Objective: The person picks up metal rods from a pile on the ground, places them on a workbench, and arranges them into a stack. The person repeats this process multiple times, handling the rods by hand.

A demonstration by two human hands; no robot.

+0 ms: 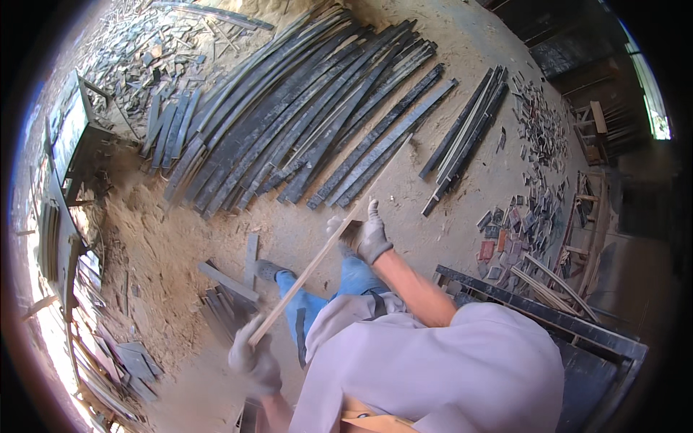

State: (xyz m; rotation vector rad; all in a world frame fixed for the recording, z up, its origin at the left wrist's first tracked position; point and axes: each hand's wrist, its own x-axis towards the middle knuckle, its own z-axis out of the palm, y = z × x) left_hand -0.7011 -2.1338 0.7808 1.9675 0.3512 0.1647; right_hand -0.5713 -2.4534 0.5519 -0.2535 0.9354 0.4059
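Observation:
A long, narrow strip of pale wood [303, 278] slants across the space before me, from low on the left up toward the far right. My left hand [256, 364], in a grey work glove and slightly blurred, is closed round its near end. Farther up the strip, my right hand [372, 237], also gloved, grips it with the thumb raised. Something dark shows by the right palm; I cannot make out what. The strip's far end passes over the floor beside the dark-faced boards [310, 123].
Dark loose boards [462, 133] lie right of the large spread. Small offcuts [530, 209] are heaped at the right, more scraps [155, 54] at the far left. Short planks [227, 281] lie near my feet. A dark-framed bench [541, 307] stands close on my right.

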